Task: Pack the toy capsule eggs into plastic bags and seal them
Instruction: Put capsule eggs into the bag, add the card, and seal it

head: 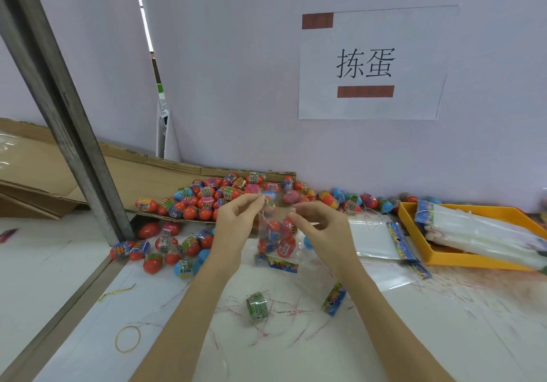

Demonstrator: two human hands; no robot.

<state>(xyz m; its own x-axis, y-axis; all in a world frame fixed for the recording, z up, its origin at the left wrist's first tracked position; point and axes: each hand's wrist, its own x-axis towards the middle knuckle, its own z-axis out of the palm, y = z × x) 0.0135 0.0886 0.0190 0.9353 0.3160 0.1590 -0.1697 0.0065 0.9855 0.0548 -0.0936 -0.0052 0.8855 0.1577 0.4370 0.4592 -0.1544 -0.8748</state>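
Note:
A clear plastic bag [276, 238] with several red and blue capsule eggs inside hangs above the table at the centre, its printed header card at the bottom. My left hand [236, 224] pinches the bag's top left corner. My right hand [322, 227] pinches the top right edge with curled fingers. A heap of loose capsule eggs [207, 201] lies behind and left of my hands on a cardboard sheet. More eggs [349, 199] line the wall.
An orange tray [414, 227] at the right holds stacked empty bags. Flat empty bags [376, 239] lie beside it. A metal post [71, 132] rises at the left. Two loose label rings [257, 305], a rubber band [128, 338] and thin red strips litter the white table.

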